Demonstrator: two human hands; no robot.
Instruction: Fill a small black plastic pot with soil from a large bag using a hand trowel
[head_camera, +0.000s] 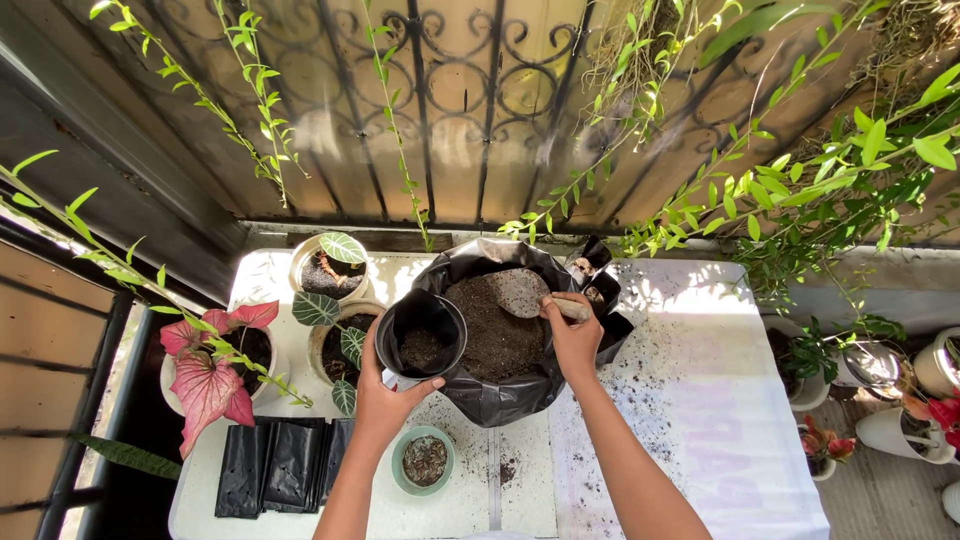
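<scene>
I held the small bag (421, 335) in my closed left hand (385, 400) beside the soil sack (500, 395) on the table (720, 430), my right hand (572, 340) gripping the trowel (520, 292) over the soil, a green bowl (425, 462) nearby.

pink-leaved plant (205, 375) seen left | flat black bags (285, 465) laid on tabletop (720, 420) | green bowl (424, 461) set near front edge

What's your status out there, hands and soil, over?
Left hand grips small black grow bag, partly filled. Right hand holds trowel over big soil bag. Green bowl and potted plant close by, not blocking.
</scene>
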